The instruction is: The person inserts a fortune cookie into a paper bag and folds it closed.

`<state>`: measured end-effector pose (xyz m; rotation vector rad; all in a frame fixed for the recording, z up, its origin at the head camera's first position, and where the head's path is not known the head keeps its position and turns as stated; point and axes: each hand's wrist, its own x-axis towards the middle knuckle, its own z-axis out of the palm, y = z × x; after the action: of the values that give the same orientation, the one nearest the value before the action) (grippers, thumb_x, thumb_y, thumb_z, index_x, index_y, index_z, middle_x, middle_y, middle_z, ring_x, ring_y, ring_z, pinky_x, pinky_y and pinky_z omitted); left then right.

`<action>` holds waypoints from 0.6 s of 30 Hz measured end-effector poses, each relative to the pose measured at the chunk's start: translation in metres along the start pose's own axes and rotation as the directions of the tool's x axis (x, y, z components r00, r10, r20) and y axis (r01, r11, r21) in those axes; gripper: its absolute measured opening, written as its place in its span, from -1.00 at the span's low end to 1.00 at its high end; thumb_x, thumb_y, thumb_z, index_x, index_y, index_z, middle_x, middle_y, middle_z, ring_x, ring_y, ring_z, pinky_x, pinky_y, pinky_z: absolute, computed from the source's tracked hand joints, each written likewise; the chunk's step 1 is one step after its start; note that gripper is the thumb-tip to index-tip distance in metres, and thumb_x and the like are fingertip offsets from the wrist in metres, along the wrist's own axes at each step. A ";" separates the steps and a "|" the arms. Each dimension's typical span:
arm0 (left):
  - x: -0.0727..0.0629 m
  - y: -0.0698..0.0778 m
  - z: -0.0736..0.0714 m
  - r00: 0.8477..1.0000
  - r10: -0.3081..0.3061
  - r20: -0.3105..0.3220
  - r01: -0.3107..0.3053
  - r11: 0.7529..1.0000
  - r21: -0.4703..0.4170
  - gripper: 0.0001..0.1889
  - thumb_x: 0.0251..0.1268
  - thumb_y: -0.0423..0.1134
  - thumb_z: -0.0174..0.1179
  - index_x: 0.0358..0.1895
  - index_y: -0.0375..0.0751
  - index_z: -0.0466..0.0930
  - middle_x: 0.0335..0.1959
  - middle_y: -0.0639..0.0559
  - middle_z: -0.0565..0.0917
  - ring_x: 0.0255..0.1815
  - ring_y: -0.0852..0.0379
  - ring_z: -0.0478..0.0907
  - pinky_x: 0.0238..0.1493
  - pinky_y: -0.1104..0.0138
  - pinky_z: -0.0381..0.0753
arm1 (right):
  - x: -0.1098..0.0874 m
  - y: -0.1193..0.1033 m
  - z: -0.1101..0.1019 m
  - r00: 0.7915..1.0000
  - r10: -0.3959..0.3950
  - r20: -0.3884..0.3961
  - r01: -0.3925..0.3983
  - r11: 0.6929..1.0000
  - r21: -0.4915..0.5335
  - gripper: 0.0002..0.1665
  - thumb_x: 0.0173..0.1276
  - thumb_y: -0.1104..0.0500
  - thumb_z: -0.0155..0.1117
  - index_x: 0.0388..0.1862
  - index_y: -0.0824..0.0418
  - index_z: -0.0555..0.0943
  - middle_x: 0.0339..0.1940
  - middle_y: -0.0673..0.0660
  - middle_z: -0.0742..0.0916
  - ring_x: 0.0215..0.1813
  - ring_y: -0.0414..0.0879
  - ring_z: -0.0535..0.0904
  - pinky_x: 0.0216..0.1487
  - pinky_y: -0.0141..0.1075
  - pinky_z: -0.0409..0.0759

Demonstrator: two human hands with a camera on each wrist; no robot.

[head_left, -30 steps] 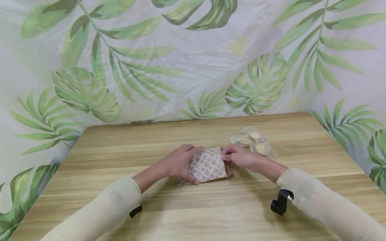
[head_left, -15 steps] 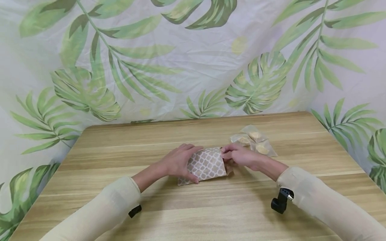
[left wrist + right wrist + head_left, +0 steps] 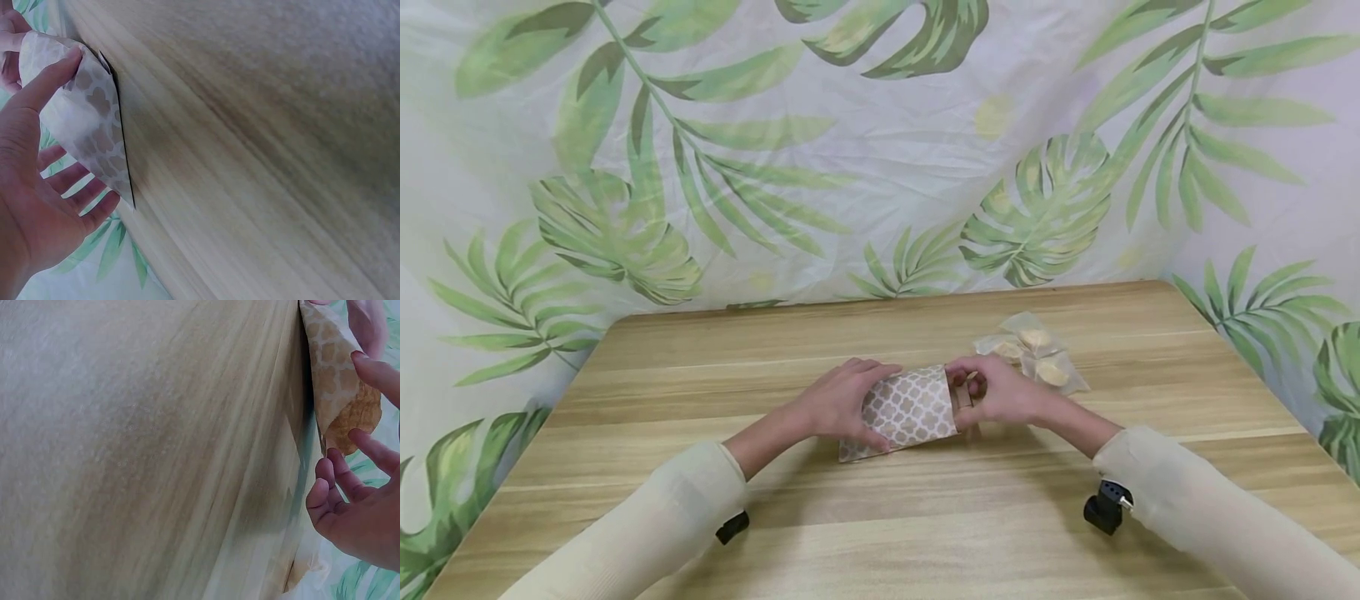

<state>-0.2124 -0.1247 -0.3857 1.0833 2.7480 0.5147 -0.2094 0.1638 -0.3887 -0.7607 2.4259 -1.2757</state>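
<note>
Left hand (image 3: 842, 404) on the quatrefoil-patterned paper bag (image 3: 910, 408), and it has a grip: thumb over the near side, fingers round the far side. The bag lies mid-bench, between the two hands, its mouth (image 3: 359, 419) facing the right hand (image 3: 1003, 396). And that right hand is loosely spread right at the mouth, thumb and forefinger well apart, the other fingers bent.

Over to the right wrist view, and here's what the head view mostly hides: the brown, crinkled inside of the bag, rounded out at the opening. Any contents deeper in are hidden. The left wrist view answers with the other end, a sharp corner and a straight, dark-shadowed edge along the wood, with the left hand's four fingers fanned behind.

Look just beyond the right hand! Three translucent packets (image 3: 1051, 371) sit bunched together, overlapping, each with a pale yellowish, roundish piece inside; at this size, no telling exactly what.

Room to work? The bench (image 3: 880, 533) runs broad wood grain from the bag back toward the person, and more off to the left of the left hand. Behind, its far edge stands well apart from the bag, the packets nearer to it, with the leaf-printed cloth (image 3: 887, 167) hanging right behind.
</note>
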 end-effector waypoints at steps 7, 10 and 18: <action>0.001 0.000 0.001 1.000 -0.006 -0.002 0.006 1.000 -0.020 0.09 -0.17 0.16 0.66 0.49 -0.23 0.40 0.37 -0.21 0.55 0.39 -0.20 0.45 0.40 -0.07 0.46 | 0.002 0.002 0.003 1.000 -0.024 -0.010 0.024 0.999 -0.024 0.01 -0.13 0.32 0.61 0.36 0.58 0.44 -0.11 0.24 0.60 -0.25 -0.04 0.49 -0.18 -0.33 0.51; 0.001 0.000 0.002 1.000 0.000 -0.020 -0.001 0.999 -0.040 0.07 -0.15 0.16 0.65 0.48 -0.26 0.42 0.36 -0.22 0.56 0.39 -0.20 0.46 0.40 -0.06 0.46 | 0.002 0.003 0.004 1.000 -0.017 -0.016 0.016 0.999 -0.038 0.02 -0.14 0.32 0.60 0.38 0.55 0.45 -0.13 0.23 0.59 -0.26 -0.05 0.48 -0.21 -0.35 0.49; 0.004 -0.001 0.005 0.996 0.030 -0.081 -0.037 0.995 -0.092 -0.01 -0.10 0.11 0.64 0.41 -0.34 0.48 0.32 -0.21 0.61 0.36 -0.19 0.51 0.42 -0.02 0.46 | 0.002 0.003 0.006 0.999 -0.020 -0.041 0.018 0.999 -0.051 0.03 -0.13 0.28 0.62 0.39 0.53 0.44 -0.14 0.22 0.59 -0.26 -0.05 0.49 -0.23 -0.35 0.48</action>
<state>-0.2146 -0.1210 -0.3908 1.1119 2.7452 0.6983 -0.2090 0.1595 -0.3947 -0.7798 2.4986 -1.2534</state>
